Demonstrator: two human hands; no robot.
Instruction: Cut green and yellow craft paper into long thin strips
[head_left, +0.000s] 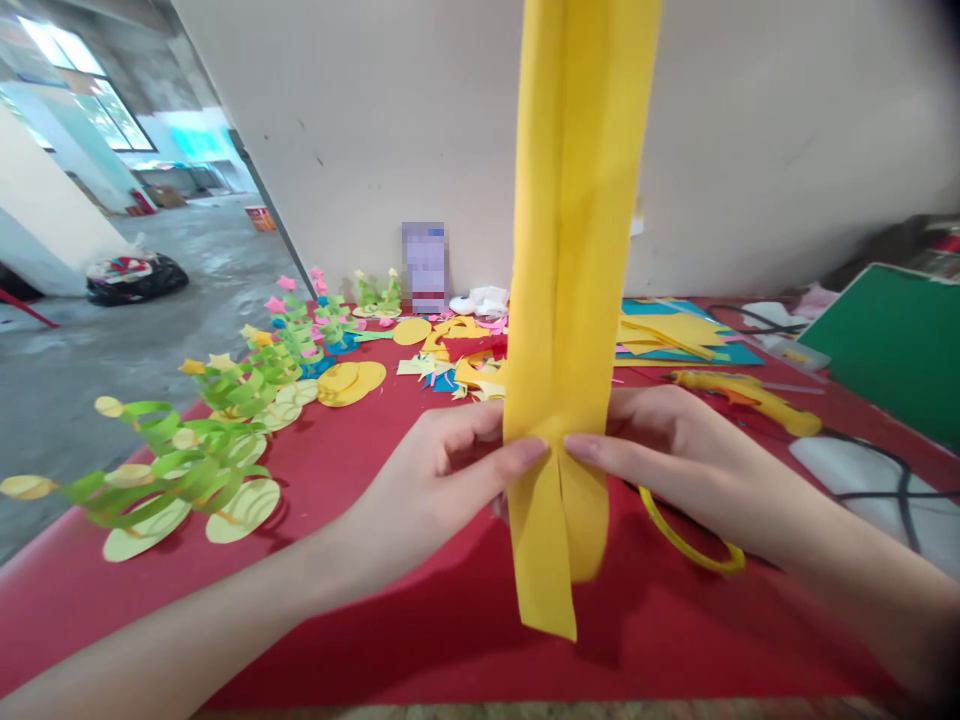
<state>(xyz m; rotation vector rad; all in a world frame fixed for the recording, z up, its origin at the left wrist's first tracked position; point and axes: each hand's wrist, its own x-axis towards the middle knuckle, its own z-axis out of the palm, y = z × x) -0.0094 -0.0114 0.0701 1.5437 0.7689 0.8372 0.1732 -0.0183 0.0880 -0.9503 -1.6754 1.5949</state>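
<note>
Left of the yellow strip (574,300), paper plants (187,460) stand in a row on the red table (375,600), well apart from your hands. Your left hand (442,470) is nearly closed, thumb tip pinching the strip's left edge low down. The strip itself is folded lengthwise and held upright above the table, its top out of frame; two loose ends hang below the pinch. Your right hand (675,450) mirrors the left, thumb pressed on the strip's right edge, fingers curled behind.

Risks, as I judge them: both pinches sit low on the strip, so the tall part above could flop or twist and spoil the fold line. Uneven thumb pressure could skew the crease. Right of the strip, a glue gun (750,395) and its cord (885,480) lie near your right wrist; a sweep that way could snag them. A yellow ring (686,545) lies just below that hand.
</note>
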